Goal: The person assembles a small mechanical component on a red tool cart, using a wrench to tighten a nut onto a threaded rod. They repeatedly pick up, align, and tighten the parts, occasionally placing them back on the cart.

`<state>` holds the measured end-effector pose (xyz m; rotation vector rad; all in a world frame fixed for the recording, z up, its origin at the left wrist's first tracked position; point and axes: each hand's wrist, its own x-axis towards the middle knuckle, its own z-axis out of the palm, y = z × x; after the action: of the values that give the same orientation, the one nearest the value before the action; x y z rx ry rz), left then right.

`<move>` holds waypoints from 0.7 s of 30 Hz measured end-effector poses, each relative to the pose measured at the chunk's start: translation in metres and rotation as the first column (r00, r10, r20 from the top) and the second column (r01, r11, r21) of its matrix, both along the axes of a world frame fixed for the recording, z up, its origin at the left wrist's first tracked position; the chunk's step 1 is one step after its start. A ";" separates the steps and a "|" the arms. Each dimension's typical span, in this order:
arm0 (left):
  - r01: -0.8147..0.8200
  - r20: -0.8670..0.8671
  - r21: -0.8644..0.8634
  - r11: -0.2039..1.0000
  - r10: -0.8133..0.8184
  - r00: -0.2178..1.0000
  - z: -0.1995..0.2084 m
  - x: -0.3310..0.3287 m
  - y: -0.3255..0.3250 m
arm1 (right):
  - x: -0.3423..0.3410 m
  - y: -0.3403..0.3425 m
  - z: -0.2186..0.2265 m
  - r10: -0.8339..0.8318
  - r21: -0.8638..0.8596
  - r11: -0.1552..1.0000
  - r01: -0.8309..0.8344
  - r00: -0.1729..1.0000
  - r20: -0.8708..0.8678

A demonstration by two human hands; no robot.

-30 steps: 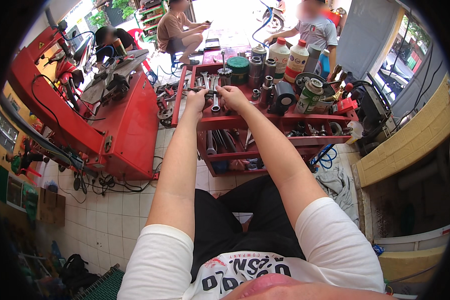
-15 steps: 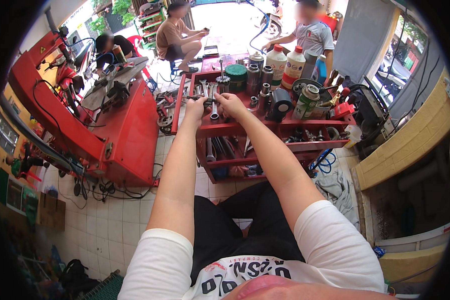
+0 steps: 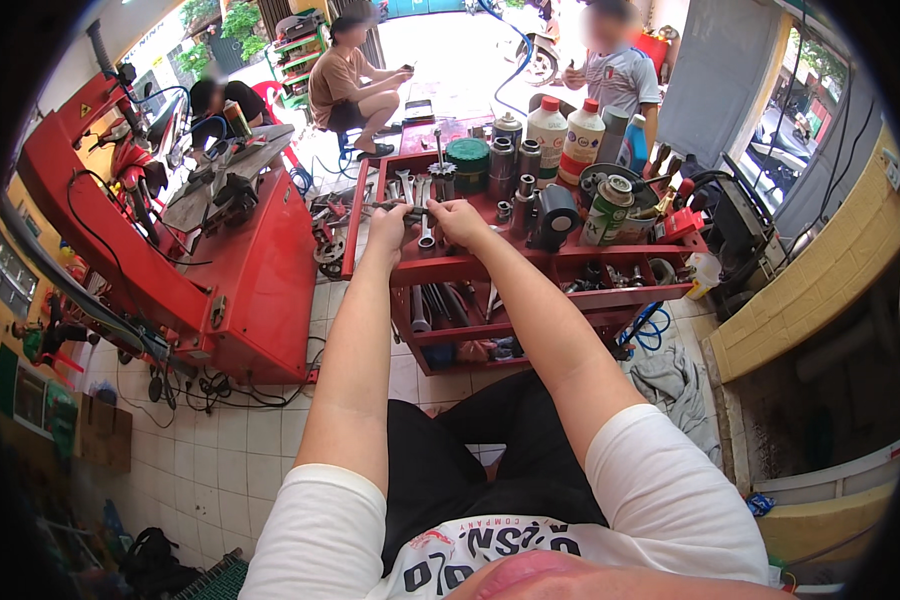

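Over the left part of the red tool cart (image 3: 580, 290), my left hand (image 3: 388, 232) and my right hand (image 3: 458, 222) are close together, fingers closed. Between them runs a slim dark tool (image 3: 416, 211); my fingers cover much of it, so its kind is unclear. My left hand grips it near its left end, and my right fingertips pinch its right end. Just below and between the hands, a silver wrench (image 3: 427, 236) lies in the tray. More wrenches (image 3: 406, 185) lie beyond them.
Sockets (image 3: 523, 200), a green tub (image 3: 468, 163), white bottles with red caps (image 3: 583, 140) and a spray can (image 3: 608, 212) crowd the cart's top. A red machine (image 3: 260, 290) stands at left. One person (image 3: 345, 85) sits ahead; another (image 3: 620, 80) stands behind the cart.
Both hands stay closed on the dark tool, almost in place. The view has shifted slightly. The standing person at the far right has raised a hand from the cart.
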<state>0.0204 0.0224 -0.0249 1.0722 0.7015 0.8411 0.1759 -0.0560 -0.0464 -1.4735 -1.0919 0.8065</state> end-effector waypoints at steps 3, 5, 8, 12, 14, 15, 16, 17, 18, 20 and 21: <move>0.012 0.006 0.010 1.000 -0.012 1.000 0.002 0.004 -0.004 | 0.009 0.004 -0.007 -0.028 0.001 1.000 0.028 0.999 0.030; 0.014 0.008 0.013 1.000 -0.014 1.000 0.002 0.004 -0.004 | 0.010 0.003 -0.007 -0.029 -0.018 0.999 0.030 0.999 0.018; -0.005 0.047 0.025 1.000 0.004 0.999 -0.001 -0.003 0.000 | -0.002 0.000 0.002 -0.011 -0.049 0.999 0.009 0.999 -0.050; 0.019 0.045 0.013 1.000 -0.019 0.999 0.000 0.000 -0.002 | 0.003 -0.002 0.002 0.018 -0.005 1.000 -0.018 0.997 -0.073; 0.035 0.037 0.010 0.999 -0.035 0.999 0.000 -0.001 -0.001 | 0.003 -0.002 0.002 0.045 0.022 0.999 -0.043 0.995 -0.086; 0.029 0.038 0.014 0.999 -0.030 0.999 -0.001 -0.001 -0.001 | 0.003 -0.002 0.002 0.054 0.030 0.998 -0.051 0.992 -0.111; 0.024 0.039 0.018 1.000 -0.025 0.999 -0.001 0.000 0.000 | 0.002 -0.002 0.001 0.063 0.038 0.998 -0.059 0.989 -0.136; 0.020 0.040 0.022 1.000 -0.021 0.999 -0.001 0.000 0.000 | 0.003 -0.002 0.002 0.067 0.033 0.997 -0.063 0.988 -0.136; 0.019 0.039 0.022 1.000 -0.019 0.999 -0.001 0.001 0.000 | 0.003 -0.003 0.002 0.070 0.028 0.997 -0.067 0.988 -0.137; 0.015 0.037 0.021 1.000 -0.016 0.999 -0.001 0.000 -0.001 | 0.003 -0.004 0.004 0.066 0.016 0.998 -0.064 0.990 -0.126; 0.012 0.038 0.021 1.000 -0.013 0.999 -0.001 0.000 -0.001 | 0.002 -0.005 0.005 0.058 0.009 0.998 -0.058 0.992 -0.114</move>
<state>0.0204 0.0210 -0.0257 1.0749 0.6548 0.8576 0.1777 -0.0613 -0.0412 -1.3789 -1.0537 0.9165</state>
